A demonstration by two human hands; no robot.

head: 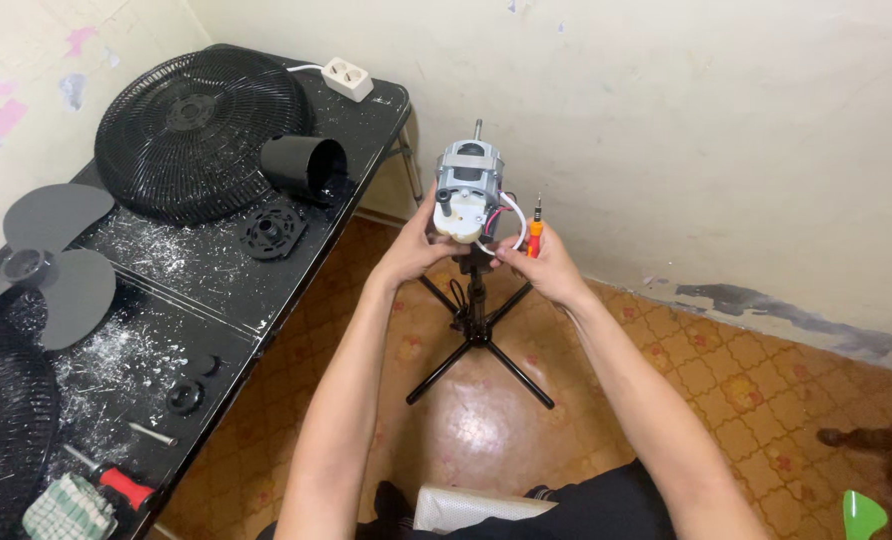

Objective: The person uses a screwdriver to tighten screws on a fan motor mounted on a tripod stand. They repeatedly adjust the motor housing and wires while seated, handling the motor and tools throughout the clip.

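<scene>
Grey fan motor (469,190) gripped by left hand (416,250); right hand (546,262) pinching orange screwdriver (535,232) near wires (511,222), one slip could nick them.

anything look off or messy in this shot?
Yes. The black table is strewn with white flecks and debris around the fan grille and loose blades. The fan motor sits bare on its stand, wires exposed, left hand and right hand on it.
</scene>
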